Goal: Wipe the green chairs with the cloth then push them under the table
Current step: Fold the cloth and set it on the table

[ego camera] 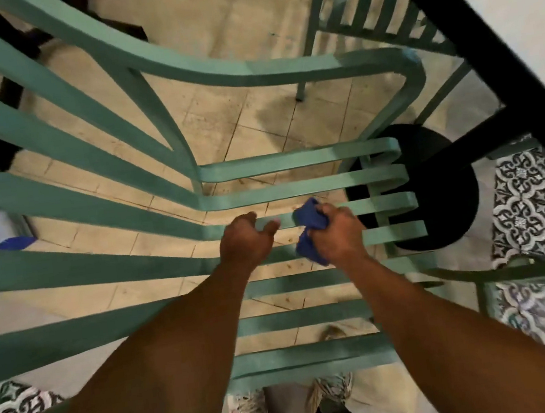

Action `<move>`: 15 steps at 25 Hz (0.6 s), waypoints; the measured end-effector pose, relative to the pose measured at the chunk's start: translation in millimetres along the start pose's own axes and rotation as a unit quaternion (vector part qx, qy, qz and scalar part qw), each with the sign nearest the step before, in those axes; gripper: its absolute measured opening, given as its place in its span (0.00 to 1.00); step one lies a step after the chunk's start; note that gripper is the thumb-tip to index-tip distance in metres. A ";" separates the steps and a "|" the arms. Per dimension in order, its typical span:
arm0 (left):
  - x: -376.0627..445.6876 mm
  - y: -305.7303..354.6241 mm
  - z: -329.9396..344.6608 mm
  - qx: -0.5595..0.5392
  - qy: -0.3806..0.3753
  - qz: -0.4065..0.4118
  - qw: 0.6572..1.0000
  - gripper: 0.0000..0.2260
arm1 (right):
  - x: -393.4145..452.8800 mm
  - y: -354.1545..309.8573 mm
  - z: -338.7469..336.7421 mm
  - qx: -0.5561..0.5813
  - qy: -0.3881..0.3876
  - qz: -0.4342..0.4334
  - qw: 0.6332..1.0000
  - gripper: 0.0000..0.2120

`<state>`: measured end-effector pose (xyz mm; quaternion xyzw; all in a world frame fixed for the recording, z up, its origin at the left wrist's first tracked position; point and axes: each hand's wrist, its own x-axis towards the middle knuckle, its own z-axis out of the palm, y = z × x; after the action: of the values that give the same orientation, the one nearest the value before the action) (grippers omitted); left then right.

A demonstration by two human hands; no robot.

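Observation:
A green slatted chair (pixel 296 188) fills the view below me, seen from above, its back slats running left and its seat slats right. My right hand (pixel 338 232) is shut on a bunched blue cloth (pixel 311 225), pressed against a middle seat slat. My left hand (pixel 246 240) rests on the same slat just left of the cloth, fingers curled over it. A second green chair (pixel 375 18) stands at the top right, partly under the table (pixel 485 53), whose black edge crosses the top right corner.
The table's round black base (pixel 433 186) sits right of the chair seat. A third green chair frame (pixel 530 274) shows at the lower right over patterned tiles (pixel 539 208). My shoes (pixel 328 395) are under the seat. Beige floor tiles lie beneath.

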<state>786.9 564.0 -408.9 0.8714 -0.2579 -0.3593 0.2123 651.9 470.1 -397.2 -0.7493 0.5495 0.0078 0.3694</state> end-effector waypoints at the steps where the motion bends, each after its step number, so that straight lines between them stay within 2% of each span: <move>1: -14.4 17.2 -7.1 -0.145 -0.034 -0.058 0.987 0.25 | -18.9 -16.0 2.2 0.101 -0.002 0.028 0.994 0.16; 2: -30.0 31.1 -14.4 -0.260 -0.081 -0.104 0.956 0.27 | -37.0 -31.4 -1.2 0.223 -0.010 0.081 0.971 0.14; 4: -63.1 48.0 -32.0 -0.368 -0.172 -0.137 0.903 0.25 | -72.5 -56.3 -22.4 0.425 -0.035 0.170 0.888 0.14; 5: -77.8 53.7 -43.0 -0.390 -0.194 -0.127 0.891 0.20 | -89.2 -65.6 -36.3 0.485 -0.048 0.184 0.853 0.14; 7: -102.2 65.8 -69.9 -0.400 -0.218 -0.092 0.885 0.08 | -119.7 -80.2 -68.0 0.543 -0.049 0.178 0.819 0.10; 9: -127.6 84.8 -96.0 -0.383 -0.245 -0.054 0.889 0.07 | -153.4 -92.1 -105.4 0.562 -0.028 0.163 0.810 0.07; 12: -177.4 127.8 -129.6 -0.358 -0.278 0.007 0.891 0.07 | -199.1 -100.9 -164.3 0.578 -0.050 0.144 0.802 0.18; 13: -194.2 140.6 -137.3 -0.355 -0.286 0.025 0.889 0.08 | -212.3 -103.7 -184.4 0.557 -0.073 0.130 0.817 0.21; 14: -208.8 151.7 -143.2 -0.352 -0.290 0.042 0.889 0.09 | -223.4 -104.6 -203.2 0.511 -0.094 0.107 0.848 0.20; 15: -223.6 164.9 -148.6 -0.340 -0.296 0.062 0.890 0.11 | -236.5 -103.4 -224.2 0.453 -0.095 0.089 0.882 0.16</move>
<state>711.2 597.9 -104.9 0.5814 -0.2242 -0.6527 0.4309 555.6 550.2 -79.1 -0.4439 0.5203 -0.1377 0.7164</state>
